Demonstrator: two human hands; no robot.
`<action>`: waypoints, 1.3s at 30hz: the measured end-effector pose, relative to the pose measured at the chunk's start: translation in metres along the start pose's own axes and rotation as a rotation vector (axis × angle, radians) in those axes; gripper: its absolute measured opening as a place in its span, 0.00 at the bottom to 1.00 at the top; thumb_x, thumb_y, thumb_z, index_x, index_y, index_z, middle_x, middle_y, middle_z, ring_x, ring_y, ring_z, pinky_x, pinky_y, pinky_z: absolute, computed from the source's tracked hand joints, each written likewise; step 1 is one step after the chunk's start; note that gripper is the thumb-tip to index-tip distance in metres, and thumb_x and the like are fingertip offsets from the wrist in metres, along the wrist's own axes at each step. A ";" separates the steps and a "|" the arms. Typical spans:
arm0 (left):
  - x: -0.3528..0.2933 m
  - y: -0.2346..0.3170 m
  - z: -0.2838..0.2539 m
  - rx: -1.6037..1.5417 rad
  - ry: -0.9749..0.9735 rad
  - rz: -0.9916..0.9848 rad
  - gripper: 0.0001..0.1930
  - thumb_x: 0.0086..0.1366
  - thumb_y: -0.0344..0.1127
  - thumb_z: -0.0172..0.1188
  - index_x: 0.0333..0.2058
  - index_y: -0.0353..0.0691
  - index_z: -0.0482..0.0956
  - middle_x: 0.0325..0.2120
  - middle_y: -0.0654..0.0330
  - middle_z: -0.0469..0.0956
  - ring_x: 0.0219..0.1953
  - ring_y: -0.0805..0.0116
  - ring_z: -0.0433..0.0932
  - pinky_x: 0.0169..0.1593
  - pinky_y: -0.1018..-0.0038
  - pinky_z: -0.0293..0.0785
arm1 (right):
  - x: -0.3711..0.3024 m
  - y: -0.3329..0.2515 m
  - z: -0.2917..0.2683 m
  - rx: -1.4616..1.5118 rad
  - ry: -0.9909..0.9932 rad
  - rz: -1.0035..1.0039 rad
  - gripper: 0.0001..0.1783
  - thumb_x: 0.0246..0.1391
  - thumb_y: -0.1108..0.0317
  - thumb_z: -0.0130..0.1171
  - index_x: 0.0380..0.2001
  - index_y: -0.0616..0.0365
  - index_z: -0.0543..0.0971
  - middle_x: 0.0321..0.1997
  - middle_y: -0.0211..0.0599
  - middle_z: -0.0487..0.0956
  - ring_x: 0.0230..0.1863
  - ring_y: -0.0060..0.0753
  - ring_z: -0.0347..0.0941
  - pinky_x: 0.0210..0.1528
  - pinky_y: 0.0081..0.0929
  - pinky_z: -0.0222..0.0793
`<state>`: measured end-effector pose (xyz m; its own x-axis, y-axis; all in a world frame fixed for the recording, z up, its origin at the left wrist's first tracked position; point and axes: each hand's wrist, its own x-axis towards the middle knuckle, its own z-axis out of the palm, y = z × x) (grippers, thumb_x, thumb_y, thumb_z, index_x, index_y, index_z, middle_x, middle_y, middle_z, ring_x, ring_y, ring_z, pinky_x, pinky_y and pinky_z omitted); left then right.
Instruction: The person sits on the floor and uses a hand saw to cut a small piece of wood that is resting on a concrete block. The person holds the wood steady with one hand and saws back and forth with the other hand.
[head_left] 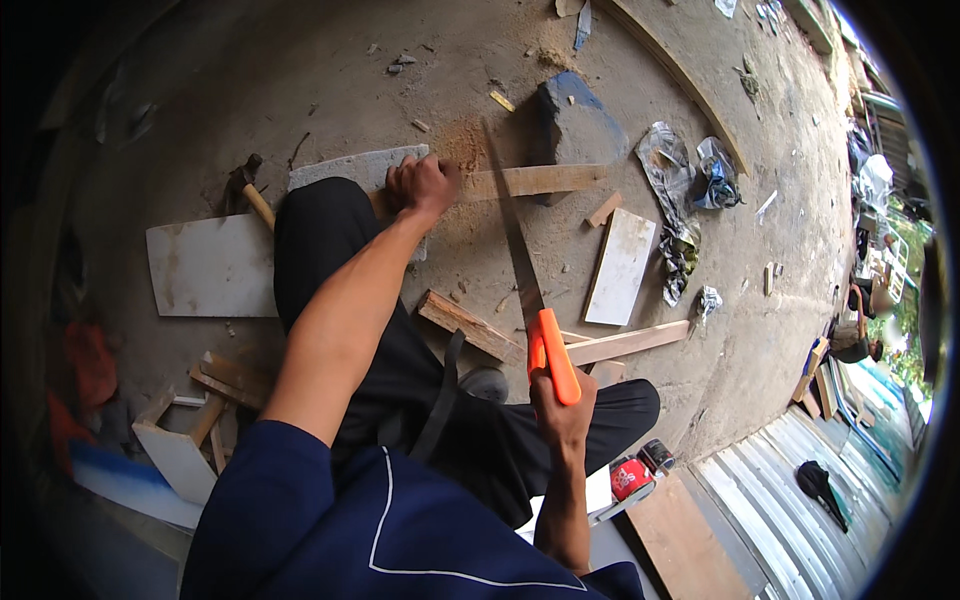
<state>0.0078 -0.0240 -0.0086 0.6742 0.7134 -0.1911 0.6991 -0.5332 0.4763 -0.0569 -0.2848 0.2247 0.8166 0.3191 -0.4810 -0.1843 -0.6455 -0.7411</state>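
Observation:
My right hand (pixel 563 405) is closed round the orange handle of a handsaw (pixel 520 262). Its long blade points away from me and crosses a narrow wooden strip (pixel 545 181). With curled fingers, my left hand (pixel 423 186) grips that strip to the left of the blade, above a pale grey block (pixel 358 165). The strip's right part lies at the front of a dark blue-grey block (pixel 580 120). Sawdust (pixel 462 145) is scattered on the floor near the cut. My left hand hides part of the strip.
A hammer (pixel 250 190) and a white board (pixel 200 268) lie left of my knee. Another white board (pixel 621 266), wood offcuts (pixel 470 326) and crumpled plastic (pixel 668 180) are on the right. A red power tool (pixel 630 478) sits by my right leg, near corrugated sheets (pixel 790 490).

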 end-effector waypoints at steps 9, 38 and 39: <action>0.002 0.009 -0.010 -0.001 -0.032 -0.031 0.18 0.58 0.46 0.48 0.25 0.39 0.81 0.27 0.50 0.79 0.42 0.58 0.73 0.51 0.61 0.57 | 0.039 0.020 0.034 -0.007 0.022 -0.030 0.10 0.46 0.68 0.56 0.21 0.66 0.73 0.14 0.44 0.68 0.15 0.32 0.65 0.23 0.28 0.62; 0.002 0.001 0.004 0.032 0.014 0.068 0.16 0.56 0.46 0.51 0.25 0.42 0.82 0.26 0.50 0.79 0.37 0.56 0.75 0.46 0.61 0.61 | 0.071 0.026 0.068 -0.133 0.038 -0.157 0.12 0.45 0.66 0.56 0.20 0.67 0.72 0.15 0.52 0.68 0.16 0.44 0.66 0.24 0.32 0.64; 0.001 0.002 0.001 0.025 0.023 0.069 0.16 0.56 0.45 0.51 0.25 0.42 0.82 0.26 0.50 0.79 0.37 0.56 0.75 0.46 0.61 0.61 | 0.079 0.023 0.070 -0.114 0.043 -0.155 0.12 0.45 0.66 0.56 0.20 0.67 0.72 0.15 0.51 0.68 0.16 0.44 0.66 0.24 0.33 0.64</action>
<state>0.0098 -0.0251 -0.0085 0.7154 0.6848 -0.1390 0.6575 -0.5923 0.4657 -0.0345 -0.2259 0.1373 0.8533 0.3922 -0.3434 0.0064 -0.6666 -0.7454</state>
